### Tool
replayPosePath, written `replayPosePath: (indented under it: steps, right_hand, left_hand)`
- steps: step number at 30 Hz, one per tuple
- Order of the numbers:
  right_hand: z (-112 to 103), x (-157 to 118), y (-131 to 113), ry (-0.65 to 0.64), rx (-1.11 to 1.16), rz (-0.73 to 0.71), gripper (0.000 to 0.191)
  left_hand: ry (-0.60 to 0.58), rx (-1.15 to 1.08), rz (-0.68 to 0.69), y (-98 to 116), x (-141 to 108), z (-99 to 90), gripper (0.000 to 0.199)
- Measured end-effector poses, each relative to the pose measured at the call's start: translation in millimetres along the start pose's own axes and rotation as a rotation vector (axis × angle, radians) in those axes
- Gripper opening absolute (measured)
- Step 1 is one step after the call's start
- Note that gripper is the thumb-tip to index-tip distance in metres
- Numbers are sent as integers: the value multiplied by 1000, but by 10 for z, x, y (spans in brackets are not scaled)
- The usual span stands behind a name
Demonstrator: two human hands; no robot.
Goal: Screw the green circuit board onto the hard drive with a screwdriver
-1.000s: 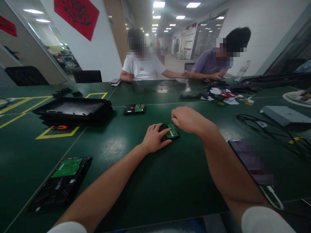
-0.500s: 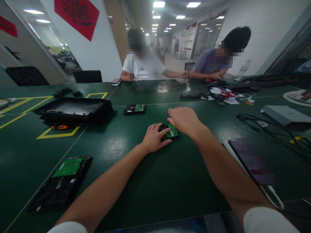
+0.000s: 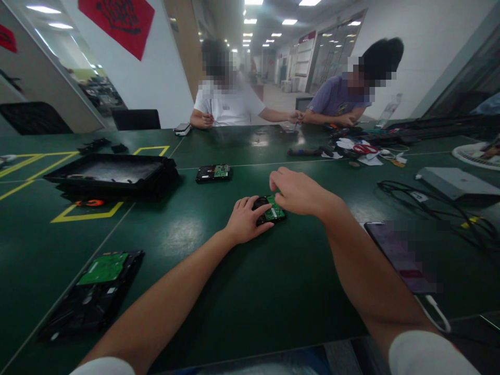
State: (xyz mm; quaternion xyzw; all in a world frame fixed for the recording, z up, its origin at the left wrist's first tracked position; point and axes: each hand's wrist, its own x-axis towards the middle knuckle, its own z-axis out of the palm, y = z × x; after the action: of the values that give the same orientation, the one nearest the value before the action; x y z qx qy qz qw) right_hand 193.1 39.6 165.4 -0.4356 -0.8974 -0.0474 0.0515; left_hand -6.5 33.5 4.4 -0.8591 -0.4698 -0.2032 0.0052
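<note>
A small hard drive (image 3: 276,212) lies on the green table with its green circuit board facing up. My left hand (image 3: 247,221) holds it from the left, fingers over its black part and thumb along the near edge. Just above the board's right side, my right hand (image 3: 299,190) is curled with thumb and fingers together. Whatever sits in that pinch is too small or hidden to make out. A second hard drive (image 3: 213,173) lies farther back. At the near left is a larger-looking hard drive (image 3: 94,297), also board side up.
Black trays (image 3: 111,172) are stacked at the left, with an orange-handled tool (image 3: 90,203) beside them. At the right are a phone (image 3: 402,255) on a charging cable, black cables (image 3: 422,200) and a grey box (image 3: 459,182). Two people sit across the table near scattered scraps (image 3: 365,151).
My right hand has lifted slightly off the circuit board and turned, showing more of the drive. My left hand keeps its hold. The whole view has shifted a little.
</note>
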Motion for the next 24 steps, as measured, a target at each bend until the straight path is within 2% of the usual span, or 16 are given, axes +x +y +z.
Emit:
replayPosePath:
  steps: [3,8,14,20,24]
  right_hand:
    - [-38,-27,10,-28,-5,-15,12]
    - [-49,-58,7,-37,-15,48,8]
    - [-94,-119,61,-91,56,-62,18]
    - [-91,-105,44,-62,12,60,5]
    - [-79,-118,41,-86,60,-57,17]
  left_hand:
    - [-2,-5,-5,5,0,-6,64]
    - [-7,-2,-6,14,-3,-16,63]
    - [4,-11,-7,10,-3,-7,64]
    - [0,-4,-11,10,2,-4,64]
    - [0,4,-10,11,2,-7,64]
